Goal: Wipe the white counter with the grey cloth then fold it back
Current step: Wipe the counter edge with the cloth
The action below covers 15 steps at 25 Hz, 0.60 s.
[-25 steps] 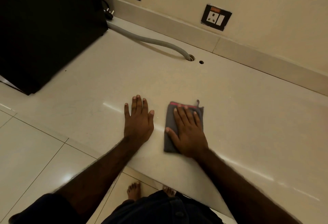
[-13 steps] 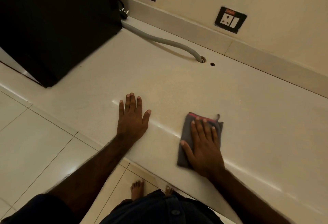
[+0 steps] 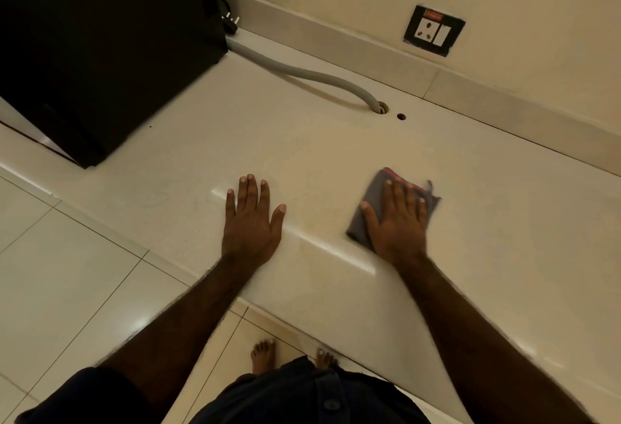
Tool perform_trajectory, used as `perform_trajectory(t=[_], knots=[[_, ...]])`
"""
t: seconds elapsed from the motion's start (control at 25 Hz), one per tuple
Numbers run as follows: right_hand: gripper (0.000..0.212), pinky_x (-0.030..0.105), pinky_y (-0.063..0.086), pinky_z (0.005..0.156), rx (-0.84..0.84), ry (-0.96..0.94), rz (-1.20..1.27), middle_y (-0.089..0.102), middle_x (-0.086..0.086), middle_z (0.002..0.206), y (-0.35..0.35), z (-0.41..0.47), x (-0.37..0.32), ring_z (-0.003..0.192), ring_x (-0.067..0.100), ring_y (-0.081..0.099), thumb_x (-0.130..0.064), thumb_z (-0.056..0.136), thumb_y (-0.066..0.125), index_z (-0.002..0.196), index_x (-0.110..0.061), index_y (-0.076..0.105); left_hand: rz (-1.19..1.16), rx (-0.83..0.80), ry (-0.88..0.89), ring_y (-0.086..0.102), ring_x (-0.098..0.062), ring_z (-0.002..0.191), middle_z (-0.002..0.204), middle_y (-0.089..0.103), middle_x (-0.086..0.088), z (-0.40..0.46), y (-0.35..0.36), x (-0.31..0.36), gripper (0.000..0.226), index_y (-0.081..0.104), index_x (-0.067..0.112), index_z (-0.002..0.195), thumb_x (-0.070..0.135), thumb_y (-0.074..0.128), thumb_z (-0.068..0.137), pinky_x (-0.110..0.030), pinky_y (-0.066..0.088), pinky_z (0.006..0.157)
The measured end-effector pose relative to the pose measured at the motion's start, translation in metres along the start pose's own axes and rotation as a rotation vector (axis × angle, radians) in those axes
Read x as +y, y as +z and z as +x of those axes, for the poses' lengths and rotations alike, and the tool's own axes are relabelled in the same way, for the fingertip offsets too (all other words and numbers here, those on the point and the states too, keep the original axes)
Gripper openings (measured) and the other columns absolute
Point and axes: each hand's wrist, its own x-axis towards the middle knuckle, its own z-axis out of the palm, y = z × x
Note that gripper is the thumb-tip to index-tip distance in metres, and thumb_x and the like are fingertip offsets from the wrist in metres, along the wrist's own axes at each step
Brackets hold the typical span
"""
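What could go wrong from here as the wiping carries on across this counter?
1. The right hand presses the grey cloth flat; the folded cloth could bunch or slip out.
2. A stroke toward the wall may snag the grey hose at its hole.
3. The left hand braces near the counter edge and could slide off.

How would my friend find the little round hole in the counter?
Start at the big black appliance on the white stone counter. Follow the grey ribbed hose until it dives into the counter. Just right of that sits a smaller dark round hole, with nothing in it.
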Motion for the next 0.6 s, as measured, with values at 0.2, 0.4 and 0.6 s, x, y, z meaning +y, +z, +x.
perform_trajectory(t=[0.2, 0.4, 0.6], knots=[[0.086, 0.062, 0.01, 0.133, -0.031, 0.181, -0.028, 0.018, 0.017, 0.178, -0.021, 0.036, 0.012, 0.165, 0.04, 0.015, -0.068, 0.108, 0.018, 0.17, -0.008, 0.016, 0.006, -0.011, 0.0, -0.015, -0.024, 0.161, 0.175, -0.011, -0.011, 0.0, 0.002, 0.0, 0.084, -0.003, 0.015, 0.166, 0.068, 0.0, 0.1, -0.051, -0.004, 0.132], [0.086, 0.058, 0.003, 0.135, -0.068, -0.064, -0.061, 0.01, 0.014, 0.18, -0.01, 0.051, -0.057, 0.167, 0.039, 0.007, -0.069, 0.108, 0.024, 0.172, -0.013, 0.01, 0.014, -0.007, -0.011, -0.013, -0.025, 0.162, 0.175, -0.008, -0.011, 0.001, 0.002, 0.001, 0.09, -0.001, 0.015, 0.166, 0.073, 0.001, 0.098, -0.052, -0.003, 0.132], [0.091, 0.057, -0.002, 0.136, -0.155, -0.33, -0.059, -0.01, 0.006, 0.181, 0.012, -0.013, -0.065, 0.168, 0.029, -0.012, -0.078, 0.103, 0.008, 0.172, -0.02, -0.007, 0.002, 0.001, -0.01, -0.013, -0.025, 0.162, 0.175, -0.007, -0.011, 0.002, 0.003, 0.0, 0.089, 0.0, 0.015, 0.166, 0.072, 0.0, 0.098, -0.051, -0.003, 0.132]])
